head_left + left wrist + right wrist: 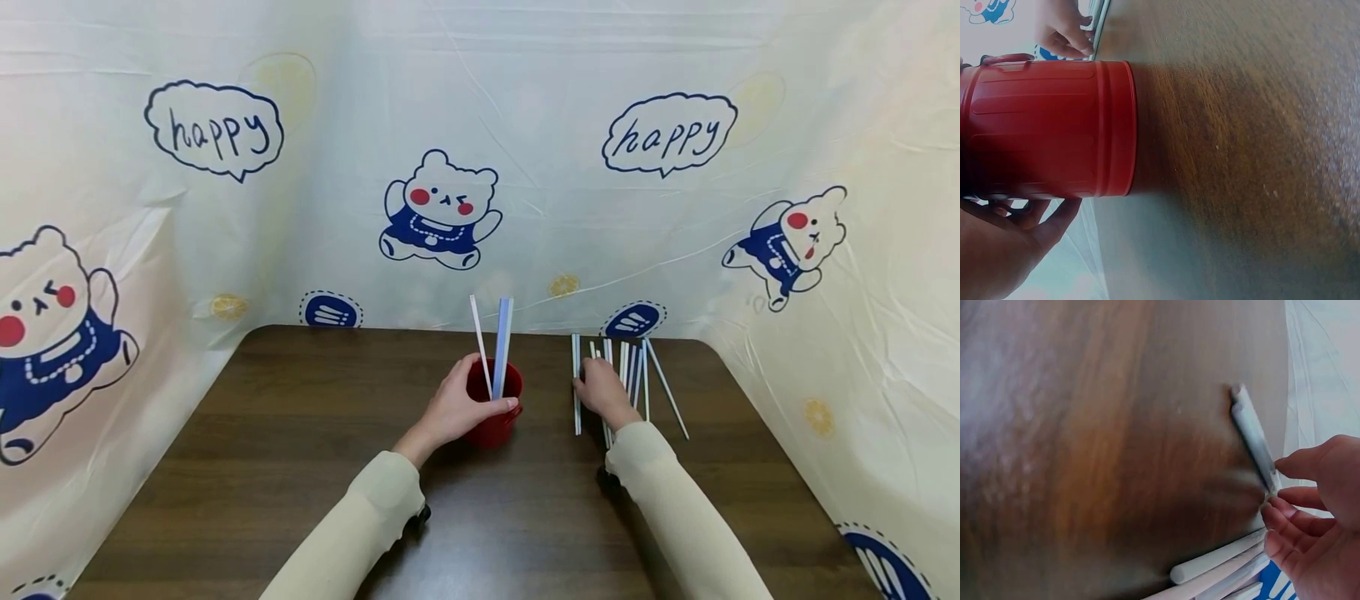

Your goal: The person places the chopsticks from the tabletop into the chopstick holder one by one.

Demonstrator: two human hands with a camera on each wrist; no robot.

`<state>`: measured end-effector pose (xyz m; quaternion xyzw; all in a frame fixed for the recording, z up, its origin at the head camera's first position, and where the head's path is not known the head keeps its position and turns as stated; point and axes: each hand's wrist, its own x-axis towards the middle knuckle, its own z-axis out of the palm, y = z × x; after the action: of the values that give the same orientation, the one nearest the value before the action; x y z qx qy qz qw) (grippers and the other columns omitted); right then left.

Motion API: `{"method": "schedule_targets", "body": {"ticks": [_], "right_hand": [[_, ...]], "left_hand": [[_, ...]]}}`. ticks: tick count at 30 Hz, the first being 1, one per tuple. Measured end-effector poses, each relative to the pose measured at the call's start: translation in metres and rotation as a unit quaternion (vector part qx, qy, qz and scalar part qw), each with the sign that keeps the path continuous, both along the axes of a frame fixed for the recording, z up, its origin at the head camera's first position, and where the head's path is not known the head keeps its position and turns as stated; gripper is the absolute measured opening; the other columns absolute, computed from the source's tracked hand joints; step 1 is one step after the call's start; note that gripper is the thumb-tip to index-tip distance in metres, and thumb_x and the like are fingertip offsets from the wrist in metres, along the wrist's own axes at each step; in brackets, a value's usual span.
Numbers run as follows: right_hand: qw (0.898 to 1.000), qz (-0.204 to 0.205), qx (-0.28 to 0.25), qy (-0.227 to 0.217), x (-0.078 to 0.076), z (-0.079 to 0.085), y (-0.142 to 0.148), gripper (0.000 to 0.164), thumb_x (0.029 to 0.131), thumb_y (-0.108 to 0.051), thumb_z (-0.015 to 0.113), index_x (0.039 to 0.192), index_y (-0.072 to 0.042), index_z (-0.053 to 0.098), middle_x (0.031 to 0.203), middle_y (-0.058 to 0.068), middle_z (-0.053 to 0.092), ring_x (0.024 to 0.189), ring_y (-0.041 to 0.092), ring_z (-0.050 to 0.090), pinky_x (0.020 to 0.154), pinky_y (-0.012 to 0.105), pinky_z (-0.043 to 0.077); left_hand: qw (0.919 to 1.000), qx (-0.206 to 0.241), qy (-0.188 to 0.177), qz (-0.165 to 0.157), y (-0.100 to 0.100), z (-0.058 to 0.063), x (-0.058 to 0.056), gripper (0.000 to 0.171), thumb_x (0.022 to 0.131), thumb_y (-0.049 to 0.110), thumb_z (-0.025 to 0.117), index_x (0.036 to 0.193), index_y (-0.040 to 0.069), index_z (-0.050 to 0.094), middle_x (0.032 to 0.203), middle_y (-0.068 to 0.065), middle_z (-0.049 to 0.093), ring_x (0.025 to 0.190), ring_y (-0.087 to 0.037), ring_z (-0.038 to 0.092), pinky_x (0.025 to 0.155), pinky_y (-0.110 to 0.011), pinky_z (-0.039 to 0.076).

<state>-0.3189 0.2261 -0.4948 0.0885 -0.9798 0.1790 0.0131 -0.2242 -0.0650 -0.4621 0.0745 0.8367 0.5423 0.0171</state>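
Note:
My left hand (467, 402) grips a red ribbed bucket (491, 431) with small side handles, thumb across its near rim. The bucket (1047, 128) stands upright on the table, and the fingers reach around its far side in the left wrist view. Several straws (502, 346), white and blue, lean inside it. To the right, my right hand (606, 392) is at a row of straws. Its thumb and fingertips pinch a pair of pale blue straws (1252, 434) near one end, at the left of the row.
More white and blue straws (643, 375) lie side by side under and right of the right hand, one slanting outward (667, 392). They rest on a dark wooden table (300, 467). A printed cloth (540, 208) hangs behind and along both sides.

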Motion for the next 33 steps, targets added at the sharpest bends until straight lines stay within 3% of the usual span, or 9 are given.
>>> {"method": "schedule_targets", "body": {"ticks": [7,14,24,29,33], "right_hand": [[1.000,-0.015,-0.002,-0.026,0.001,0.007,-0.003,0.015,0.090,-0.003,0.063,0.102,0.005,0.060,0.096,0.021,0.063,0.083,0.032,0.060,0.071,0.047,0.051],[0.998,-0.043,0.004,-0.044,0.002,0.017,-0.006,0.020,0.081,0.005,0.061,0.101,0.005,0.060,0.091,0.021,0.064,0.072,0.030,0.056,0.061,0.042,0.049],[0.994,-0.045,0.037,-0.094,0.000,0.024,-0.006,0.019,0.085,-0.002,0.063,0.102,0.006,0.062,0.099,0.023,0.065,0.082,0.033,0.060,0.071,0.045,0.053],[0.991,-0.040,0.029,-0.124,0.003,0.024,-0.008,0.014,0.090,-0.002,0.058,0.102,0.005,0.060,0.096,0.021,0.063,0.076,0.030,0.057,0.064,0.039,0.049],[0.992,-0.040,0.017,-0.116,0.008,0.023,-0.011,0.012,0.094,-0.002,0.055,0.102,0.006,0.061,0.091,0.019,0.062,0.071,0.028,0.056,0.059,0.037,0.047]], "left_hand": [[1.0000,-0.001,0.005,0.002,0.000,0.001,0.000,0.079,0.074,0.052,0.088,0.139,0.031,0.047,0.135,0.003,0.055,0.123,-0.023,0.053,0.086,-0.050,0.059],[1.0000,0.002,0.006,0.002,-0.001,-0.001,-0.001,0.079,0.074,0.052,0.088,0.139,0.031,0.048,0.137,0.001,0.055,0.123,-0.023,0.053,0.087,-0.051,0.058],[0.9999,0.005,0.009,-0.001,-0.001,0.000,0.000,0.077,0.075,0.052,0.087,0.138,0.030,0.048,0.138,-0.002,0.055,0.123,-0.023,0.053,0.089,-0.052,0.057],[0.9999,0.005,0.009,-0.003,-0.001,-0.001,-0.001,0.078,0.076,0.052,0.087,0.139,0.028,0.048,0.138,-0.003,0.055,0.123,-0.023,0.053,0.089,-0.052,0.057],[0.9999,0.008,0.007,-0.004,-0.001,0.000,-0.001,0.079,0.076,0.051,0.087,0.140,0.026,0.048,0.138,-0.002,0.055,0.123,-0.024,0.054,0.090,-0.053,0.057]]}}
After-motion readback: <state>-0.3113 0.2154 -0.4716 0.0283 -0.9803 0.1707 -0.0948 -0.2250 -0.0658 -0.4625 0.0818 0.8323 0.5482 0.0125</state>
